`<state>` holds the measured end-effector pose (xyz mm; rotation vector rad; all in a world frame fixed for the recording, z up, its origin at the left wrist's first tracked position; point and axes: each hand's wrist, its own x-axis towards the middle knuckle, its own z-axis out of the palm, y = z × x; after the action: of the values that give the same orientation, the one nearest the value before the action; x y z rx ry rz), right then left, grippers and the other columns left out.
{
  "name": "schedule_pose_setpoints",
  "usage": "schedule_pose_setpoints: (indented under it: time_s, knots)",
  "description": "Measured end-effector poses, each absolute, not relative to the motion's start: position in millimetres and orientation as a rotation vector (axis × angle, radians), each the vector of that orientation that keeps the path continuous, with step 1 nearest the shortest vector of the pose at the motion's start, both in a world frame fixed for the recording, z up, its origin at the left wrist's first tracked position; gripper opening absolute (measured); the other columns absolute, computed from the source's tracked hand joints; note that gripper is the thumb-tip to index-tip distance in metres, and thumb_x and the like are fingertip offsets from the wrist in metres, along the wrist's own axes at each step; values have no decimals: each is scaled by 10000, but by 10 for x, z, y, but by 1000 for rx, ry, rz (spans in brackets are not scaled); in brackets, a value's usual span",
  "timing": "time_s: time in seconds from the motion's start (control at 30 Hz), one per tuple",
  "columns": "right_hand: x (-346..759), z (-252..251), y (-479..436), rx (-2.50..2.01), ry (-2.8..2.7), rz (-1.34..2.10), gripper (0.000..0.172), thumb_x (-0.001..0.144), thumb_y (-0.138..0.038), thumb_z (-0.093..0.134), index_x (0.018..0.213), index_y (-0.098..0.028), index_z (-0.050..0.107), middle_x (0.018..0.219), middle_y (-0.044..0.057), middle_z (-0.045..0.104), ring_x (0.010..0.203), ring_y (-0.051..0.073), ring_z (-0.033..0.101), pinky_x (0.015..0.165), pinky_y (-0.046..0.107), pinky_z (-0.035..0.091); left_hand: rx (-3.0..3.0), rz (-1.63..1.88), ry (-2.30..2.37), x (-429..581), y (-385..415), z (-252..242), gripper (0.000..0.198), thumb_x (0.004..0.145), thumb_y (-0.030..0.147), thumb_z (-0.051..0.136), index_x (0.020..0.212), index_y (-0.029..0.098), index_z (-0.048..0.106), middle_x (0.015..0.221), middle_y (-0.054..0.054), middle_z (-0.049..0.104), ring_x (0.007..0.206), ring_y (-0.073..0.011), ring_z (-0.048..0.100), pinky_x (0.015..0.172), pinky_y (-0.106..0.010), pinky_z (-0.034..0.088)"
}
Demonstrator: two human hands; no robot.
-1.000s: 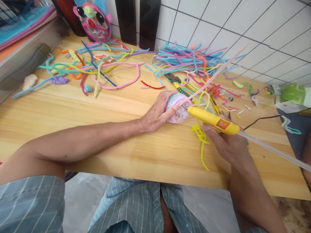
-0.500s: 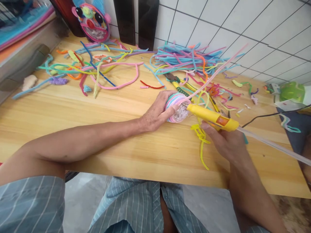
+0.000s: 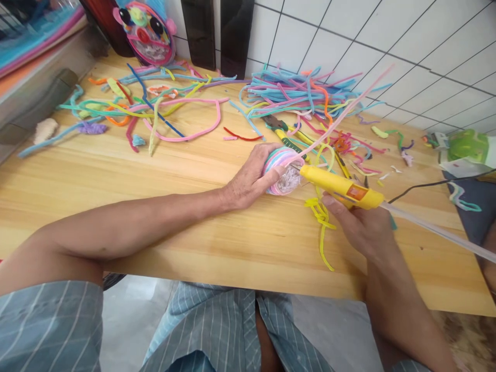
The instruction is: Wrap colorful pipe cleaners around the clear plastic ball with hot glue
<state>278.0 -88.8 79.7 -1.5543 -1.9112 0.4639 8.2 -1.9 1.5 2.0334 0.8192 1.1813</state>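
Head view: small round clear plastic form, its upper part wound in pastel pink, blue and purple pipe cleaner coils, sits on the wooden bench, a bit right of centre. Left hand cups it from the left, grip closed round it, thumb on the front. Long pink pipe cleaner runs loose from the top of the coils up and right, its free end in the air. Right hand has its grip wrapped on the yellow hot glue gun, with the nozzle touching the form at the edge of the coils, where the pink strand leaves. Translucent glue stick pokes out the gun's back; black cord trails right. Progress as it looks: top band covered, lower clear plastic bare, so the wrapping reads partly done, with much of the pink strand not yet laid down. Just beside the gun, yellow pipe cleaner scraps on the bench. Behind, green-and-yellow handled pliers, then a big heap of mixed-colour pipe cleaners near the white tiled wall. Far back left, a round decorated face piece stands upright.
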Motion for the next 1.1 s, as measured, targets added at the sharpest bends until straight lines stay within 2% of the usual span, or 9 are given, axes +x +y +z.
schedule_pose_setpoints:
  time_s: [0.2, 0.4, 0.53, 0.83, 1.0, 1.1]
  knots:
    - [2772, 773, -895, -1556, -1850, 535, 247, 1006, -543, 751, 997, -299, 791, 868, 17, 807, 760, 238, 738, 692, 393, 614, 2039, 1177, 818, 73, -31, 29, 672, 1159, 705, 399, 1574, 184, 490, 1588, -188, 619, 1509, -307, 586, 1326, -499, 474]
    - [2813, 727, -901, -1517, -1929, 468, 302, 1021, -538, 749, 866, -280, 719, 836, 14, 723, 750, 213, 669, 739, 392, 564, 2063, 1169, 816, 72, -21, 28, 700, 1152, 732, 393, 1572, 181, 494, 1567, -183, 628, 1490, -309, 596, 1317, -499, 481]
    - [2828, 711, -899, -1529, -1921, 472, 288, 1022, -521, 757, 870, -281, 703, 851, 16, 713, 795, 220, 678, 786, 395, 589, 2073, 1172, 810, 77, -21, 27, 703, 1155, 722, 396, 1569, 163, 496, 1564, -194, 630, 1485, -313, 598, 1313, -498, 486]
    - [2816, 706, -896, -1556, -1912, 458, 337, 1015, -588, 740, 875, -282, 727, 797, 9, 705, 765, 232, 675, 774, 411, 594, 2055, 1175, 802, 75, -19, 18, 666, 1156, 703, 416, 1568, 185, 486, 1579, -190, 624, 1503, -304, 591, 1325, -493, 476]
    - [2769, 786, -892, -1567, -1838, 493, 272, 987, -568, 761, 954, -300, 790, 869, 32, 795, 780, 264, 745, 739, 433, 636, 2035, 1183, 801, 76, -16, 13, 651, 1154, 701, 423, 1564, 198, 486, 1573, -182, 629, 1496, -303, 600, 1317, -497, 481]
    - [2750, 850, -892, -1555, -1816, 535, 217, 973, -520, 777, 959, -307, 811, 915, 38, 840, 833, 284, 794, 774, 453, 678, 2025, 1181, 799, 77, -21, 16, 666, 1154, 707, 421, 1561, 183, 485, 1575, -189, 625, 1494, -299, 599, 1316, -493, 483]
